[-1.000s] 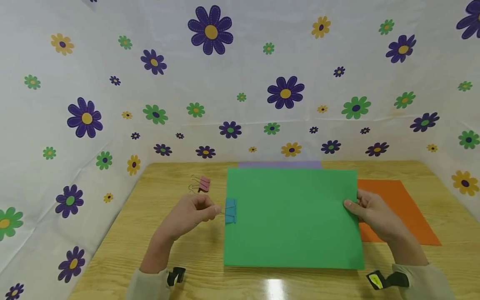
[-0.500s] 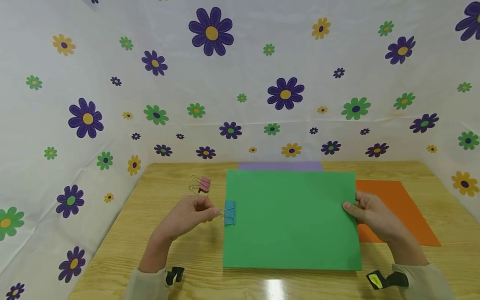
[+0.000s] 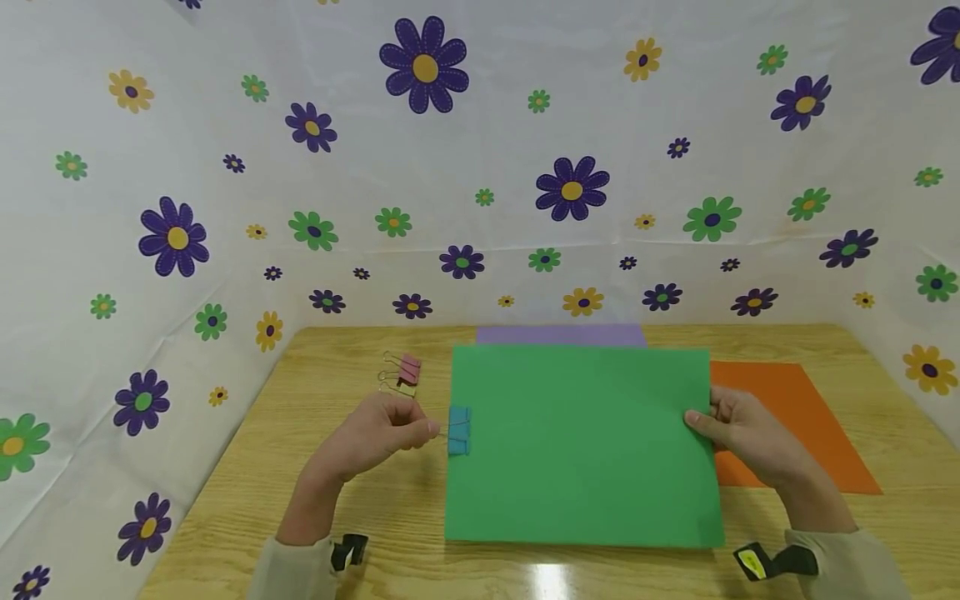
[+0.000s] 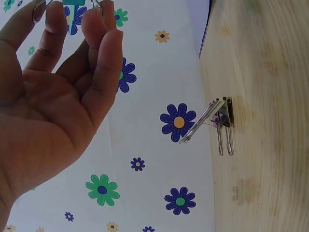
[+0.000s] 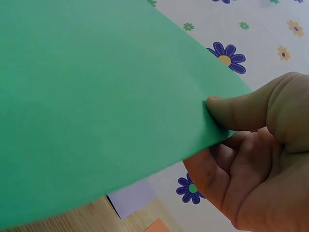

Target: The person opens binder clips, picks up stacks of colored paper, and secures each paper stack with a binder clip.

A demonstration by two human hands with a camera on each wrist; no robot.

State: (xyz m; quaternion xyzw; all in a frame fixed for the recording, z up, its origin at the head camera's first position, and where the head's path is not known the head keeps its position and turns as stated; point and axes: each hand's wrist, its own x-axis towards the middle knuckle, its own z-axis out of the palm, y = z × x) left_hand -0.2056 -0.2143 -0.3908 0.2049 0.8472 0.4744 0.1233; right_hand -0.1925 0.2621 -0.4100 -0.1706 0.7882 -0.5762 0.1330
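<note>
Gripping the green sheet (image 3: 585,450) by its right edge, between thumb and fingers of the right hand (image 3: 742,429). Pinching the blue clip (image 3: 459,431), clamped on the left edge, by its wire with the left hand (image 3: 381,433). Holding both above the table (image 3: 247,467), near the pink clip (image 3: 409,367).

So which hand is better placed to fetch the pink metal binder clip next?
Probably the left hand: it's nearer the pink clip, though it holds the blue metal binder clip; the right hand, farther off, grips the rectangular green sheet.
</note>
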